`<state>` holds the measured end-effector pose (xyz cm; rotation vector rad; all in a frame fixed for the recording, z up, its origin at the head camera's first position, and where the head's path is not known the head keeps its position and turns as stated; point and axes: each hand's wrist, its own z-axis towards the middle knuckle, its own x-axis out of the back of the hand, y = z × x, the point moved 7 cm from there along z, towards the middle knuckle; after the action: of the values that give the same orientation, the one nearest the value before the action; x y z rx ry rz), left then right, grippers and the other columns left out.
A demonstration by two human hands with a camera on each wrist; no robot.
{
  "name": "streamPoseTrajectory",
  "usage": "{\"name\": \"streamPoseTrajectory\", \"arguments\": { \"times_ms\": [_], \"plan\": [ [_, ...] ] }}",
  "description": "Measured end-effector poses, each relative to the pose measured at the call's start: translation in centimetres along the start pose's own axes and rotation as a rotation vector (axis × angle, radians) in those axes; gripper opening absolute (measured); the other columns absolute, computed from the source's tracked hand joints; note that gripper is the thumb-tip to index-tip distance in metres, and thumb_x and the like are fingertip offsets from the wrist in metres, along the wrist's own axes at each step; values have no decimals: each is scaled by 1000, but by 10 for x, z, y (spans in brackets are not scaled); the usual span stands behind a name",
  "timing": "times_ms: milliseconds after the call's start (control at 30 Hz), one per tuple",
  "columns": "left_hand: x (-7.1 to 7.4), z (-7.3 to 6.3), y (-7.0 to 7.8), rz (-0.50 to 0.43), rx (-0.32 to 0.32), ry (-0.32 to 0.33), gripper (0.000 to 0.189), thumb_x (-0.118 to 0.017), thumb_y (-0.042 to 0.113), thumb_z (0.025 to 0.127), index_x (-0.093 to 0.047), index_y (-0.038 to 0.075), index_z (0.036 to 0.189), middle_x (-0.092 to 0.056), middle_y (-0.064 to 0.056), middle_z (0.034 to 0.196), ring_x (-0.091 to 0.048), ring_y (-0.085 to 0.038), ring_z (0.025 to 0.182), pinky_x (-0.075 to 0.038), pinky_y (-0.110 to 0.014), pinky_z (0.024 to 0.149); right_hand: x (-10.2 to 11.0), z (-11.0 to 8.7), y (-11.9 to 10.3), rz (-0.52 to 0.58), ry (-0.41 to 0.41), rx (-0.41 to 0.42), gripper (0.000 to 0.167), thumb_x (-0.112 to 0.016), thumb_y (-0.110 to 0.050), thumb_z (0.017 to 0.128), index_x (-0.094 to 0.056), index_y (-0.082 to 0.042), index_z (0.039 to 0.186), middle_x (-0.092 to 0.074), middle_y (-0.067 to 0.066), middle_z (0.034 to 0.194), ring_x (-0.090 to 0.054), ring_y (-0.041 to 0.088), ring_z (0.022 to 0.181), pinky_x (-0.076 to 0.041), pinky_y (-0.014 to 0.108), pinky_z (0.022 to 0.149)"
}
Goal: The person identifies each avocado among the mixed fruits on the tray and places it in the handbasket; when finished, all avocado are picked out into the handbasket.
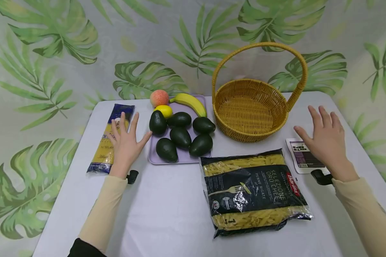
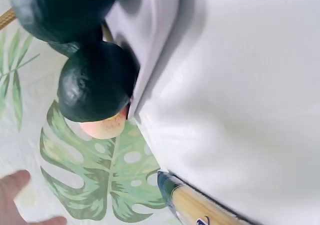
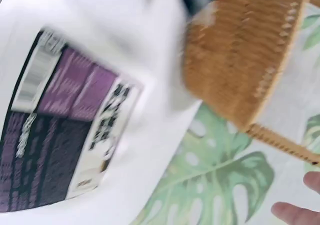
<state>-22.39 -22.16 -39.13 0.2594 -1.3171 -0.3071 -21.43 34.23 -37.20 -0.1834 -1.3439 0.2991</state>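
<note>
My left hand hovers with spread fingers over a long blue and yellow pasta packet, holding nothing. Right of it, a lilac tray bears several dark avocados, a yellow lemon, a banana and a peach. My right hand, fingers apart and holding nothing, is above a white flat pack with a purple label. In the right wrist view, the label shows large. A big bag of penne lies between the arms.
An open wicker basket with a tall arched handle stands at the back right of the white table. Behind the table hangs a leaf-patterned cloth. The penne bag's upper left corner reaches the tray's lower right corner.
</note>
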Motion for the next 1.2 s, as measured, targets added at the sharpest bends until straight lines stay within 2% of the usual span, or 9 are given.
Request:
{"name": "streamPoseTrajectory", "arguments": {
  "times_ms": [167, 300, 367, 433, 533, 733, 833, 1000, 1200],
  "plan": [
    [-3, -7, 1, -246, -58, -66, 79, -54, 53, 93, -14, 26, 155, 2, -9, 160, 1, -40, 142, -9, -67, 108, 14, -2, -25, 197, 57, 60, 68, -48, -39, 99, -20, -10, 153, -24, 27, 151, -22, 51, 133, -18, 66, 105],
    [-15, -15, -6, -425, -58, -184, 85, -63, 40, 92, -9, 26, 155, 1, -5, 160, -2, -34, 144, -12, -62, 111, 20, -2, -51, 390, 44, 93, 62, -52, -27, 99, -25, -11, 152, -32, 23, 149, -34, 50, 127, -27, 66, 99],
    [-23, -19, -9, -490, -50, -253, 91, -67, 34, 90, -5, 25, 156, 0, -6, 160, -4, -33, 144, -11, -60, 112, 21, 0, -65, 464, 25, 122, 60, -53, -22, 99, -27, -13, 152, -35, 21, 148, -39, 49, 123, -34, 57, 101],
    [-33, -23, -12, -535, -40, -322, 98, -72, 31, 87, -2, 24, 155, 0, -7, 160, -5, -32, 144, -10, -58, 113, 21, 2, -80, 529, -15, 155, 58, -53, -18, 99, -28, -16, 152, -37, 19, 147, -42, 47, 121, -38, 40, 103],
    [-48, -28, -14, -570, -42, -405, 106, -76, 29, 83, 1, 22, 155, 0, -9, 160, -5, -33, 144, -10, -56, 114, 17, 6, -103, 597, -108, 194, 57, -51, -16, 100, -27, -22, 152, -38, 16, 147, -45, 43, 120, -42, 27, 94],
    [-67, -35, -14, -573, -46, -502, 114, -80, 31, 78, 4, 16, 155, 1, -12, 160, 0, -30, 144, -6, -49, 116, -3, 16, -150, 791, -367, 276, 55, -45, -15, 102, -23, -18, 153, -33, 17, 149, -41, 39, 127, -38, 57, 99],
    [-71, -37, -14, -585, -32, -536, 115, -80, 31, 78, 4, 16, 155, 1, -11, 160, 1, -30, 144, -5, -50, 115, -17, 22, -169, 861, -481, 321, 54, -44, -16, 103, -23, -14, 152, -32, 17, 149, -44, 37, 126, -39, 55, 100],
    [-72, -37, -13, -575, -37, -559, 113, -80, 31, 79, 3, 15, 155, 1, -12, 159, 3, -33, 144, 0, -53, 115, -45, 30, -193, 926, -650, 372, 54, -47, -19, 102, -25, -14, 152, -33, 15, 149, -52, 32, 120, -47, 49, 95],
    [-74, -37, -14, -544, -54, -544, 111, -78, 30, 80, 2, 15, 155, 1, -12, 160, 3, -33, 144, 3, -53, 114, -78, 37, -212, 917, -873, 426, 57, -50, -21, 101, -25, -16, 152, -30, 12, 150, -51, 39, 118, -47, 48, 95]
  ]
}}
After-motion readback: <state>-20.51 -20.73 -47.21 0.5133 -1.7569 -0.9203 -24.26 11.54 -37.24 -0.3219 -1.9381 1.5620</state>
